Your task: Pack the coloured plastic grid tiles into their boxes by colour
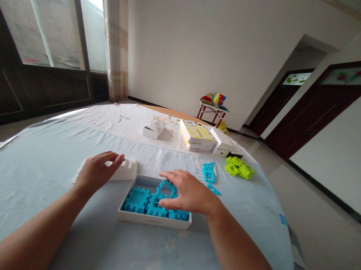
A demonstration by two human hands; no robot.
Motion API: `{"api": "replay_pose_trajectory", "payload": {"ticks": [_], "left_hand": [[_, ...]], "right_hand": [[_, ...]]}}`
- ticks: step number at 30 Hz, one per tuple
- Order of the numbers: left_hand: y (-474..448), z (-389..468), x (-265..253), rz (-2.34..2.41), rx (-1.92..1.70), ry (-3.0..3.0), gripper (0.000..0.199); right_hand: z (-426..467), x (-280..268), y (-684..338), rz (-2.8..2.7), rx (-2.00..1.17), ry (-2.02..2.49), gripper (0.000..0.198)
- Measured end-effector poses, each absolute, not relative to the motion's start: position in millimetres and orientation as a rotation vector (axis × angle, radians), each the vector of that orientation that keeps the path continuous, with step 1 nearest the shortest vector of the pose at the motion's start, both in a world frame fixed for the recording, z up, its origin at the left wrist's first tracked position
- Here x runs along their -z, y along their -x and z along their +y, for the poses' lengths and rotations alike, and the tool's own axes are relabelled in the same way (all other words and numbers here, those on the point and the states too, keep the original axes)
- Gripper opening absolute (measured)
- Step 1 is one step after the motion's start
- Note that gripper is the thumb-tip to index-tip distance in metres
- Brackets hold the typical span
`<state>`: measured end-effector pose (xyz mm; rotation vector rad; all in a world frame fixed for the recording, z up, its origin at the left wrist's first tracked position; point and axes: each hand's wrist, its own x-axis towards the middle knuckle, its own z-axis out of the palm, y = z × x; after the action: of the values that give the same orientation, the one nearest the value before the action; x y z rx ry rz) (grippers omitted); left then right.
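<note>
1. Your right hand (189, 194) lies flat, fingers spread, over the blue toothed foam tiles (148, 202); its grip has closed on nothing that shows.
2. The tiles are square with notched edges and lie flat in a shallow white tray (152, 220) on the counter (46, 160), just in front of you.
3. The tray's long side runs left to right.
4. Your left hand (98, 171) rests on a white ridged lid (127, 168) beside the tray, fingers loosely curled over its edge.
5. More blue pieces (209, 172) and spiky lime-green pieces (239, 167) lie to the right on the smooth pale cloth.
</note>
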<state>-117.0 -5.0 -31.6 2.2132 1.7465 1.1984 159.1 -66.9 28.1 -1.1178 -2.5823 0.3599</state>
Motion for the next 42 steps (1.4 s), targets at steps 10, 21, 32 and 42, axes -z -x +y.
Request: {"api": "replay_pose_trajectory", "payload": {"ticks": [10, 21, 32, 42], "left_hand": [[116, -4, 32, 1.769, -1.172, -2.216, 0.032], [125, 8, 47, 1.830, -1.160, -2.197, 0.033], [128, 12, 50, 1.846, -1.088, -2.241, 0.031], [123, 6, 45, 1.843, -1.073, -2.218, 0.031]], "right_hand": [[-63, -24, -162, -2.526, -0.456, 1.008, 0.057], [7, 21, -297, -1.614, -0.200, 1.742, 0.034], [15, 63, -325, -1.824, -0.386, 1.874, 0.036], [11, 46, -309, -1.807, -0.496, 1.689, 0.025]]}}
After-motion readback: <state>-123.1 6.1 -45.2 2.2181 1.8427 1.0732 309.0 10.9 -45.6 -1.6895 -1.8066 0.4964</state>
